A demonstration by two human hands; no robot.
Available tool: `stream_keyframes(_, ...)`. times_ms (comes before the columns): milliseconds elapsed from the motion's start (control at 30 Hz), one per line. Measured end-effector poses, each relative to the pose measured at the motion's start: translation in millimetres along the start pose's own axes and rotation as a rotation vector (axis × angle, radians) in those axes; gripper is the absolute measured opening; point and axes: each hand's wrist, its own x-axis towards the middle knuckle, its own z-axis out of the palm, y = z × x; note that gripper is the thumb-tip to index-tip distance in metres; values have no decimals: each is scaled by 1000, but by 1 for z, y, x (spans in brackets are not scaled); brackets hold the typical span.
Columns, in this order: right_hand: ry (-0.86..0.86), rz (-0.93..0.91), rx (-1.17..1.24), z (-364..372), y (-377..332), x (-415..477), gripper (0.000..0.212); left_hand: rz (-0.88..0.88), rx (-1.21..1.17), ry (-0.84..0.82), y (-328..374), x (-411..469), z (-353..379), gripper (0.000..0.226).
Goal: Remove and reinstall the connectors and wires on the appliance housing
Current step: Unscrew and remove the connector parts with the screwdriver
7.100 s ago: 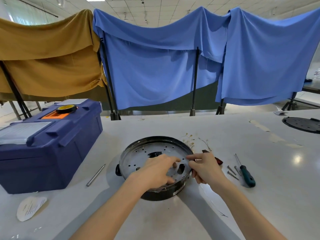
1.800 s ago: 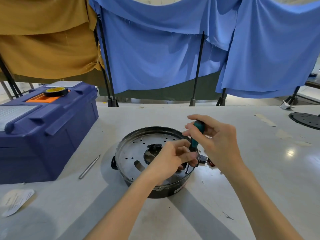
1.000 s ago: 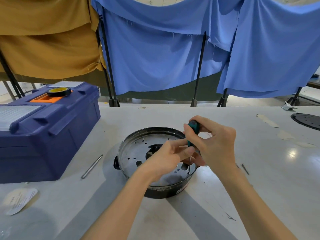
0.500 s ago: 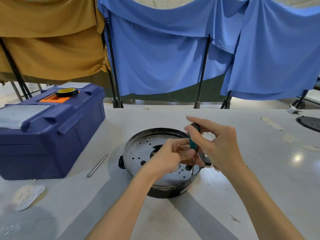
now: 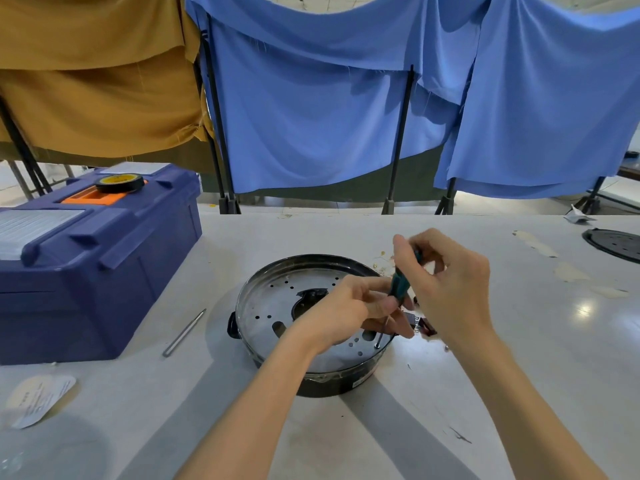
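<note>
The round appliance housing [image 5: 277, 306], a black body with a perforated metal plate on top, lies on the white table in front of me. My right hand [image 5: 450, 289] grips the green-handled screwdriver [image 5: 398, 287] upright, its tip standing on the plate near the right rim. My left hand [image 5: 353, 306] pinches the screwdriver's lower handle and shaft, with the fingers over the plate. A dark red connector [image 5: 424, 327] pokes out beside the housing's right rim, partly hidden by my hands.
A blue toolbox [image 5: 86, 265] with a roll of tape [image 5: 119, 182] on its lid stands at the left. A metal rod [image 5: 184, 332] lies between toolbox and housing. A paper label [image 5: 38, 398] lies at front left. A black perforated disc [image 5: 616, 244] lies at far right.
Since seven seconds ago my right hand has picked the screwdriver up from the table. In the last second both hands stay on it at the plate's right rim, shifting only slightly.
</note>
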Motion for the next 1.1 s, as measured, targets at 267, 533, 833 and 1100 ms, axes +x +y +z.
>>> stream_keyframes(267, 44, -92, -41, 3, 0, -3, 31, 115, 6, 62, -3, 2, -5, 22)
stream_keyframes(533, 88, 2, -404, 6, -5, -1, 42, 51, 104, 81, -1, 9, -8, 19)
stream_keyframes(833, 26, -6, -232, 17, 0, -5, 31, -200, 1275, 603, -20, 13, -100, 48)
stream_keyframes(1100, -1, 119, 45, 31, 5, -3, 26, -499, 1242, 537, -30, 28, -126, 31)
